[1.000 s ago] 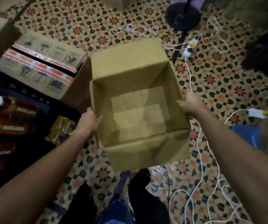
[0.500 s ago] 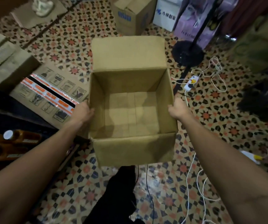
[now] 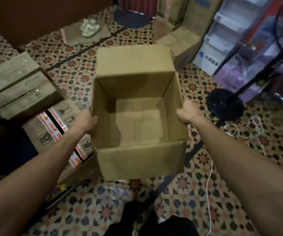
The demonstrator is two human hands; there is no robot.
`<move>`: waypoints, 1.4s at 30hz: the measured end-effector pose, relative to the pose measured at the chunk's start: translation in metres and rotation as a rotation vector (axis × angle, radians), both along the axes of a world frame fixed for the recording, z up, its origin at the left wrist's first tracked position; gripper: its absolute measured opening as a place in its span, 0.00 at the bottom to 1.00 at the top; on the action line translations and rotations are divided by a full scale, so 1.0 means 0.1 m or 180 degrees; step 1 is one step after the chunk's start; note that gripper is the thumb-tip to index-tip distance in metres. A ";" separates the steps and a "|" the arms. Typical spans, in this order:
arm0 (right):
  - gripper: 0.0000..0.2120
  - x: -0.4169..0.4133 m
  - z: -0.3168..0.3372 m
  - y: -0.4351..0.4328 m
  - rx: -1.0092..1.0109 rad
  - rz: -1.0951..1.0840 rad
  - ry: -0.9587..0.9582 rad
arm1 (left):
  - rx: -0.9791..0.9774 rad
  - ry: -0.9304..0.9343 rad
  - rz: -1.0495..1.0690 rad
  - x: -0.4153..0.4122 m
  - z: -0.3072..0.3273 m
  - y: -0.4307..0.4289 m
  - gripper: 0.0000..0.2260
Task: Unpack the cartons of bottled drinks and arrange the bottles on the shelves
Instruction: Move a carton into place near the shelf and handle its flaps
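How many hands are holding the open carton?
2. The left hand grips the left wall of the open carton; the right hand grips its right wall. None seems hidden.

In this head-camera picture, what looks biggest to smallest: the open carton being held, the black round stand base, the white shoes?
1. open carton, by far, though it is nearest the camera.
2. black round stand base.
3. white shoes, smallest here, but farthest off, so true size is unsure.

Dim, warm indoor light is leaving shadow pooling inside the carton [image 3: 137, 123] along its left and far walls. Wide-angle distortion is stretching the near forearms [image 3: 35, 176] outward; blur is softening the left boxes [image 3: 18, 86].
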State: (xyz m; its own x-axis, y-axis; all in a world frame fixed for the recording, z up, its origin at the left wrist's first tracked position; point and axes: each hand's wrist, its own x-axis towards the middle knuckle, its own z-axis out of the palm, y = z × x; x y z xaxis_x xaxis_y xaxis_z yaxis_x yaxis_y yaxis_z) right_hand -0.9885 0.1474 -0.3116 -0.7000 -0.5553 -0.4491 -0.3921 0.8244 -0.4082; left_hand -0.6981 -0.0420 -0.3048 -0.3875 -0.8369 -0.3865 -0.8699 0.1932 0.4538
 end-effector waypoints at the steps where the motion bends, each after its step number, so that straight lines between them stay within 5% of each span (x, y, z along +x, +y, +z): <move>1: 0.25 -0.12 0.02 -0.17 0.0026 0.0121 0.0035 | 0.0026 0.0004 0.0157 -0.06 0.03 -0.07 0.13; 13: 0.34 -1.26 -0.17 -1.89 0.0059 0.1572 -0.0032 | -0.0093 0.0205 0.1744 -0.72 -0.10 -0.26 0.17; 37: 0.34 -1.43 -0.53 -4.20 0.0702 0.3946 0.0192 | 0.0291 -0.0285 0.3928 -1.53 -0.84 -0.25 0.16; 42: 0.41 -1.42 -0.54 -4.48 0.0928 0.4354 0.0044 | 0.0382 -0.0218 0.4251 -1.78 -0.80 -0.21 0.18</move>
State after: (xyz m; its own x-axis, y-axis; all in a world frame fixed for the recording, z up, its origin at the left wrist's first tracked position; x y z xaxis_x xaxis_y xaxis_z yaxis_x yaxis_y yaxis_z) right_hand -1.1307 -0.3011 -0.3659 0.3088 -0.6821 -0.6629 -0.9471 -0.1567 -0.2799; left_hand -0.8758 -0.0628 -0.3850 0.7164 -0.5162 -0.4694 -0.3812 -0.8531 0.3564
